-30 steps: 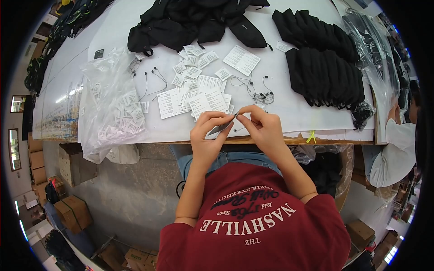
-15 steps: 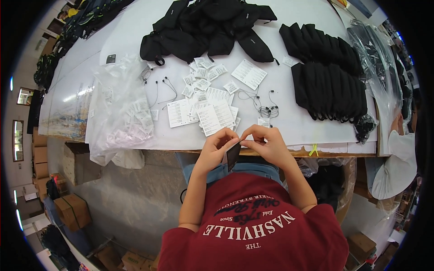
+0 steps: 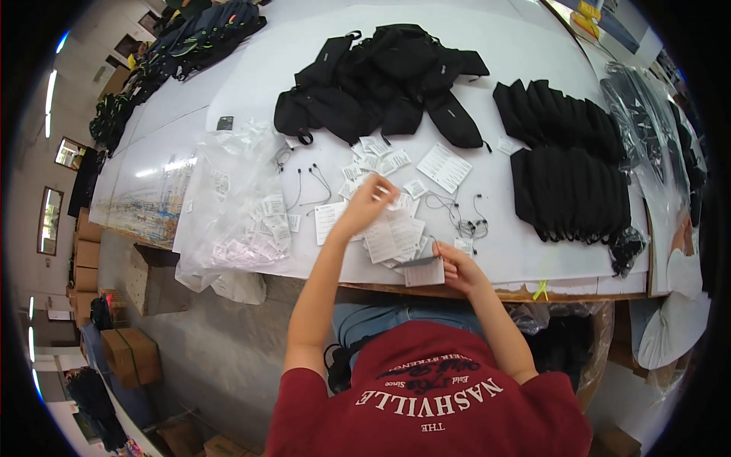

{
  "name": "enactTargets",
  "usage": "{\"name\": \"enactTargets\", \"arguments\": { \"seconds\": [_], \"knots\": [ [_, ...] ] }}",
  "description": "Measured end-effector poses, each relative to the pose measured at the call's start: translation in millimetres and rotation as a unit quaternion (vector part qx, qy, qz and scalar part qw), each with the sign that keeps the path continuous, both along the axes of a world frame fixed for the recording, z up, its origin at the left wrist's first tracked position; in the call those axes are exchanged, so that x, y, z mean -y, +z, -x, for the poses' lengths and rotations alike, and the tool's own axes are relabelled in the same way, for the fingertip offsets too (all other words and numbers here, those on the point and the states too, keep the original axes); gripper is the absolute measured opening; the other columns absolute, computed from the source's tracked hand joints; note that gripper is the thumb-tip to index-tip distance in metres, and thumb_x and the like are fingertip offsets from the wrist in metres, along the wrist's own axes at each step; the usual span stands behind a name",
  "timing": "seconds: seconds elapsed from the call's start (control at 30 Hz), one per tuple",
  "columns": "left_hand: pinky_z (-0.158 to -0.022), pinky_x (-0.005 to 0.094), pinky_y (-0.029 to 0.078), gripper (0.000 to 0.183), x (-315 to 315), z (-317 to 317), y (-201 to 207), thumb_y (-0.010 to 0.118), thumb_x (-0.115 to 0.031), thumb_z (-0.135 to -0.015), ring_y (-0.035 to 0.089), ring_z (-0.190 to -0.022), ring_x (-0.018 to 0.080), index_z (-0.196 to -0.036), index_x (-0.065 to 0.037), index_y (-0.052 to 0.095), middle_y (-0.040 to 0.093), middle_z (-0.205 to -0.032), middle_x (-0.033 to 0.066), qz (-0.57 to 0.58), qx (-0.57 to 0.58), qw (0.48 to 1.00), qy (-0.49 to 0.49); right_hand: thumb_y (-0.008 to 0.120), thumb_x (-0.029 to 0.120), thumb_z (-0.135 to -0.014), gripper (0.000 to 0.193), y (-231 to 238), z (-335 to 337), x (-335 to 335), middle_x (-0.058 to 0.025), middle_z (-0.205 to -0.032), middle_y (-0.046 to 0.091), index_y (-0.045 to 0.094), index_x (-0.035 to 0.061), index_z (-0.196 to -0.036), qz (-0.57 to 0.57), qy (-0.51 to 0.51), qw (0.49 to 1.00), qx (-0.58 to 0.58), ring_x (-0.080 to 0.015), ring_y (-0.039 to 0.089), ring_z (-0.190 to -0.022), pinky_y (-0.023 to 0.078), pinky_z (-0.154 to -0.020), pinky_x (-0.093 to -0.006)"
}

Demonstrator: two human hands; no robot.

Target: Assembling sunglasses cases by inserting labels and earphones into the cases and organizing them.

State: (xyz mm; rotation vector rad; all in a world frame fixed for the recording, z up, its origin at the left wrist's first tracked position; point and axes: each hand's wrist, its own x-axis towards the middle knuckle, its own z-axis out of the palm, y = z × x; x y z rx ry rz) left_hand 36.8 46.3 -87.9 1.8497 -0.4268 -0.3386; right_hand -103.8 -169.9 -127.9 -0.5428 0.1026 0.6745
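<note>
My right hand (image 3: 459, 271) is at the table's near edge, its fingers closed on the right end of a hang tag (image 3: 424, 274). The tag shows a pale printed face and a dark upper edge, and a thin dark string rises by it. Farther in, my left hand (image 3: 371, 204) reaches over a pile of small white labels (image 3: 373, 156), its fingers bent together. A pale blurred patch shows at those fingertips; I cannot make out what it is. Larger printed white cards (image 3: 394, 238) lie between the hands. Black tag strings (image 3: 464, 225) lie right of the cards.
Black fabric pouches (image 3: 381, 84) are heaped at the back; more stand in two rows (image 3: 571, 194) on the right. A clear plastic bag with labels (image 3: 232, 206) hangs over the front edge at left. Dark bags (image 3: 217, 34) lie far left. Cardboard boxes (image 3: 131, 356) stand on the floor.
Both hands were together at the table edge on the dark tag. My left hand has let go and moved forward over the labels; my right hand keeps the tag, now lower and turned pale side up.
</note>
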Motion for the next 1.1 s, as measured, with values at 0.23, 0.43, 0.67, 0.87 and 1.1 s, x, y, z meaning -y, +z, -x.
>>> {"name": "enactTargets", "arguments": {
  "seconds": [0.23, 0.43, 0.67, 0.87, 1.1],
  "knots": [
    [-0.085, 0.0428, 0.039, 0.039, -105.4, -139.8, -44.7, 0.068, -0.021, -0.075, 0.05, -0.098, 0.0303, -0.107, -0.002, 0.055, 0.056, -0.098, 0.0142, -0.353, 0.209, 0.83, 0.377, 0.053, 0.019, -0.092, 0.014, -9.5, -4.1, -7.9, 0.0052, -0.052, 0.037, 0.05, 0.0057, -0.089, -0.084, 0.002, 0.996, -0.002, -0.0003, 0.031, -0.039, 0.024, -0.035, -0.015],
    [-0.075, 0.0376, 0.043, 0.019, -88.5, -113.1, -13.5, 0.067, -0.018, -0.077, 0.053, -0.088, 0.0255, -0.087, -0.002, 0.065, 0.06, -0.095, 0.0062, -0.331, 0.387, 0.806, 0.302, 0.059, 0.017, -0.088, 0.013, -5.8, 2.7, -4.1, 0.0041, -0.061, 0.047, 0.053, 0.0057, -0.086, 0.016, -0.009, 1.0, -0.004, -0.0005, 0.033, -0.043, 0.024, -0.038, -0.0155],
    [-0.049, 0.0205, 0.032, 0.02, -60.5, 26.6, 32.1, 0.068, -0.007, -0.078, 0.044, -0.052, 0.0067, -0.096, 0.001, 0.066, 0.056, -0.068, -0.0002, -0.03, 0.139, 0.965, 0.222, 0.065, 0.016, -0.084, 0.012, 76.8, -20.3, -37.5, 0.0079, -0.057, 0.047, 0.064, 0.0045, -0.087, 0.354, 0.021, 0.917, 0.183, 0.0001, 0.032, -0.049, 0.022, -0.046, -0.0194],
    [-0.047, 0.0154, 0.031, 0.021, -44.6, 121.4, 52.4, 0.061, -0.002, -0.084, 0.045, -0.059, -0.0003, -0.104, 0.003, 0.065, 0.063, -0.079, -0.0003, 0.204, -0.109, 0.944, 0.234, 0.066, 0.017, -0.083, 0.012, 102.8, -25.4, -80.3, 0.0056, -0.05, 0.038, 0.065, 0.0055, -0.086, 0.508, -0.08, 0.809, 0.287, -0.0027, 0.03, -0.048, 0.022, -0.044, -0.0232],
    [-0.042, 0.014, 0.029, 0.021, -43.0, 153.9, 48.2, 0.057, -0.003, -0.086, 0.048, -0.057, -0.0017, -0.106, 0.0, 0.066, 0.069, -0.092, 0.0036, 0.174, -0.123, 0.949, 0.233, 0.065, 0.019, -0.081, 0.012, 99.9, -4.3, -86.5, -0.0014, -0.047, 0.037, 0.066, 0.0079, -0.086, 0.544, -0.05, 0.763, 0.346, -0.0092, 0.032, -0.043, 0.026, -0.043, -0.0273]
  ]
}}
